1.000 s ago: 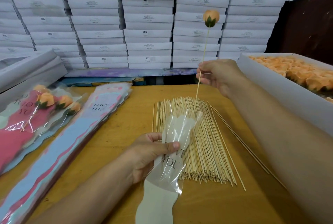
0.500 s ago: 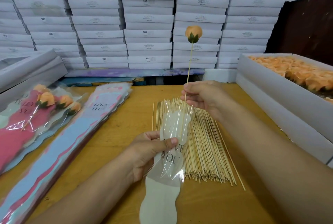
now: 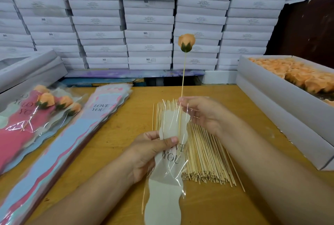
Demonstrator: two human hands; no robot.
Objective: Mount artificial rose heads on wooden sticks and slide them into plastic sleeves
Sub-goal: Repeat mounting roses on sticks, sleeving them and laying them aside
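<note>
The left hand (image 3: 148,154) grips a clear plastic sleeve (image 3: 169,167) (printed LOVE YOU) over the loose sticks (image 3: 204,152) on the table (image 3: 126,125). The right hand (image 3: 204,112) pinches a stick (image 3: 182,83) whose lower end is inside the sleeve mouth, rose head (image 3: 186,42) upright. Beyond, a box of roses (image 3: 271,87) and stacked white boxes (image 3: 148,25).

Only 1 view is given, taken from a head-worn wide-angle camera. It is aimed forward and down across a wooden table (image 3: 126,134), close enough that both forearms are cut off by the bottom edge at 5 and 7 o'clock. The left hand (image 3: 150,154) and right hand (image 3: 202,114) are framed near the centre. A wall of stacked white boxes (image 3: 148,20) is faced at 12 o'clock, its lines bowed by the lens. No 2nd view is offered for overlap.
</note>
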